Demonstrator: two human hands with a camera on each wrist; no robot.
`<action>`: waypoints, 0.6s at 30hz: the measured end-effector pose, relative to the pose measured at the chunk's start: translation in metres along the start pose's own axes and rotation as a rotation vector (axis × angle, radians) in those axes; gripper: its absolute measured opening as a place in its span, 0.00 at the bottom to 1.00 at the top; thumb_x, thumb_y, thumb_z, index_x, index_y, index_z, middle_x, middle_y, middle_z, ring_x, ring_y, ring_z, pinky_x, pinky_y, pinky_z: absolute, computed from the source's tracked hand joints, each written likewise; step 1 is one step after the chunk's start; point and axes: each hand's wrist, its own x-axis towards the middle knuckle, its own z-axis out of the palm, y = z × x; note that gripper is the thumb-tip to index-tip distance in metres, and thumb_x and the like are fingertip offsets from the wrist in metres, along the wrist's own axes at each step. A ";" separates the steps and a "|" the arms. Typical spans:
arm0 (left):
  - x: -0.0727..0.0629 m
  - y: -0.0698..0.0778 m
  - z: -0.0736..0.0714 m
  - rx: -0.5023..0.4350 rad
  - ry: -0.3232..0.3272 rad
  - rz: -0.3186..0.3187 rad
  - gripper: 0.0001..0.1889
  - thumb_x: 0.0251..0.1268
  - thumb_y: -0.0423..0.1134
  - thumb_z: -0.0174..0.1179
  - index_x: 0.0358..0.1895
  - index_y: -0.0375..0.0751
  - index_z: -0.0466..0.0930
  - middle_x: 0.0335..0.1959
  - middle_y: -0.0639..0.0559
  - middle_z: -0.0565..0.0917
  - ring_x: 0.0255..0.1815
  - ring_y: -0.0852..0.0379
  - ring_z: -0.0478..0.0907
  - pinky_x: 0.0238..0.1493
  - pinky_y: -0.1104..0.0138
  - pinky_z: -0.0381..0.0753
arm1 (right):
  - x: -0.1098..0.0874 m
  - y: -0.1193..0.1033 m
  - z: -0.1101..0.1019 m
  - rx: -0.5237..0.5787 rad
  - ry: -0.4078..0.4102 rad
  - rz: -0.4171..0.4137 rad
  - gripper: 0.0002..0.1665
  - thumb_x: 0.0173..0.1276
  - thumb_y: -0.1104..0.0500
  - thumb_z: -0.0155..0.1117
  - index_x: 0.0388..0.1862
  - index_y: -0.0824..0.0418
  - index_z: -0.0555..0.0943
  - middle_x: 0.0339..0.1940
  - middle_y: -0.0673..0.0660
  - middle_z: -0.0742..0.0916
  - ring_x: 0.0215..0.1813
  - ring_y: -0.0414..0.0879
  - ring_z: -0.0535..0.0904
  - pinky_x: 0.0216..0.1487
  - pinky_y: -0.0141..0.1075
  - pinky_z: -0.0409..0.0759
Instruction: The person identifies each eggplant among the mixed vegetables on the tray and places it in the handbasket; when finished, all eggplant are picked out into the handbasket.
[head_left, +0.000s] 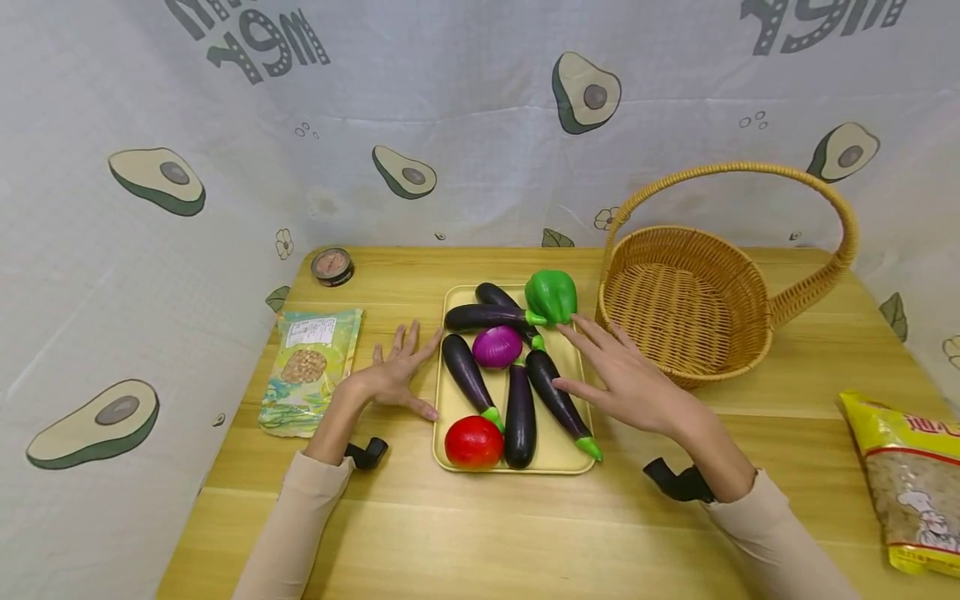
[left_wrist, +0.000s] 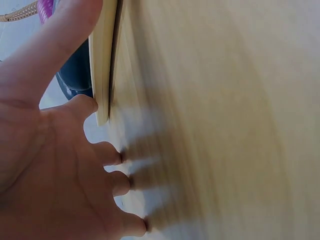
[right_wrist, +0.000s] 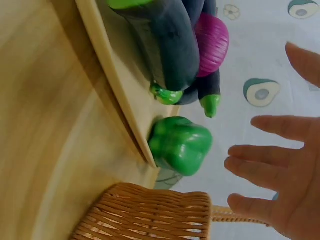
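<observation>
A pale yellow tray (head_left: 452, 400) holds several dark eggplants (head_left: 520, 421), a purple onion (head_left: 497, 347), a red tomato (head_left: 474, 442) and a green bell pepper (head_left: 551, 293). At its left edge is my left hand (head_left: 392, 379), fingers spread; in the left wrist view the index fingertip meets the rim and other fingertips rest on the table. My right hand (head_left: 630, 382) hovers over the tray's right side with fingers extended and nothing in them. The right wrist view shows it apart from the bell pepper (right_wrist: 181, 146).
A wicker basket (head_left: 742, 312) with a tall handle stands behind right. On the left lie a green-yellow packet (head_left: 303, 371) and a small round tin (head_left: 332, 266). A yellow bag (head_left: 911, 483) sits at the right edge. An avocado-print cloth (head_left: 480, 125) hangs behind the wooden table.
</observation>
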 end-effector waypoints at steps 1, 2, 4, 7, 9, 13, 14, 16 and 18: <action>0.000 0.000 0.000 -0.001 -0.001 0.000 0.71 0.52 0.56 0.79 0.86 0.52 0.29 0.82 0.32 0.18 0.83 0.32 0.13 0.75 0.26 0.20 | 0.000 0.000 0.001 0.007 0.008 0.003 0.44 0.79 0.40 0.58 0.83 0.61 0.60 0.84 0.71 0.61 0.83 0.71 0.55 0.82 0.68 0.48; 0.000 0.000 0.000 -0.001 -0.003 -0.003 0.71 0.52 0.57 0.79 0.86 0.53 0.28 0.82 0.33 0.18 0.83 0.33 0.13 0.75 0.27 0.20 | 0.000 0.001 0.001 0.011 0.016 0.009 0.43 0.79 0.40 0.58 0.82 0.62 0.61 0.83 0.71 0.62 0.82 0.71 0.57 0.81 0.68 0.52; -0.001 -0.001 0.000 -0.006 -0.003 -0.002 0.71 0.52 0.57 0.79 0.86 0.53 0.29 0.82 0.33 0.18 0.83 0.33 0.13 0.75 0.27 0.19 | -0.001 0.003 0.004 0.026 0.034 0.018 0.42 0.79 0.42 0.59 0.81 0.63 0.63 0.81 0.71 0.66 0.81 0.70 0.61 0.78 0.69 0.59; -0.001 -0.001 0.000 -0.007 -0.002 -0.001 0.71 0.52 0.56 0.79 0.86 0.53 0.29 0.82 0.33 0.18 0.83 0.33 0.12 0.75 0.28 0.19 | -0.001 0.006 0.008 0.062 0.045 0.024 0.40 0.78 0.45 0.62 0.80 0.63 0.65 0.79 0.70 0.70 0.78 0.70 0.66 0.73 0.70 0.66; -0.001 -0.001 0.000 -0.007 0.001 -0.001 0.71 0.51 0.56 0.79 0.86 0.53 0.29 0.82 0.34 0.18 0.83 0.34 0.12 0.75 0.28 0.19 | -0.001 0.007 0.012 0.096 0.041 0.020 0.40 0.77 0.46 0.63 0.80 0.62 0.66 0.77 0.70 0.71 0.77 0.69 0.68 0.72 0.69 0.68; -0.002 0.000 0.000 -0.006 0.001 -0.003 0.71 0.51 0.56 0.79 0.86 0.53 0.29 0.82 0.34 0.18 0.83 0.34 0.12 0.76 0.28 0.19 | -0.002 0.008 0.020 0.151 0.017 0.009 0.40 0.75 0.46 0.65 0.80 0.59 0.66 0.74 0.69 0.75 0.71 0.67 0.75 0.67 0.68 0.75; -0.002 0.000 0.000 -0.008 0.002 -0.002 0.71 0.51 0.56 0.80 0.86 0.53 0.29 0.82 0.34 0.18 0.83 0.33 0.12 0.76 0.28 0.19 | -0.002 0.008 0.021 0.160 0.010 0.007 0.40 0.75 0.46 0.66 0.80 0.58 0.66 0.72 0.69 0.76 0.70 0.66 0.76 0.64 0.66 0.78; -0.002 0.001 -0.001 -0.012 0.002 0.001 0.71 0.51 0.56 0.80 0.86 0.52 0.29 0.82 0.33 0.18 0.83 0.33 0.12 0.75 0.28 0.19 | -0.002 0.007 0.024 0.166 0.011 0.006 0.41 0.74 0.46 0.67 0.80 0.58 0.66 0.68 0.67 0.78 0.65 0.62 0.80 0.57 0.59 0.83; -0.002 0.000 -0.001 -0.013 0.002 0.003 0.71 0.51 0.56 0.79 0.86 0.53 0.29 0.82 0.33 0.18 0.83 0.33 0.13 0.75 0.28 0.20 | -0.002 0.006 0.026 0.172 0.018 0.013 0.41 0.74 0.47 0.68 0.80 0.58 0.67 0.63 0.67 0.81 0.58 0.58 0.83 0.49 0.50 0.85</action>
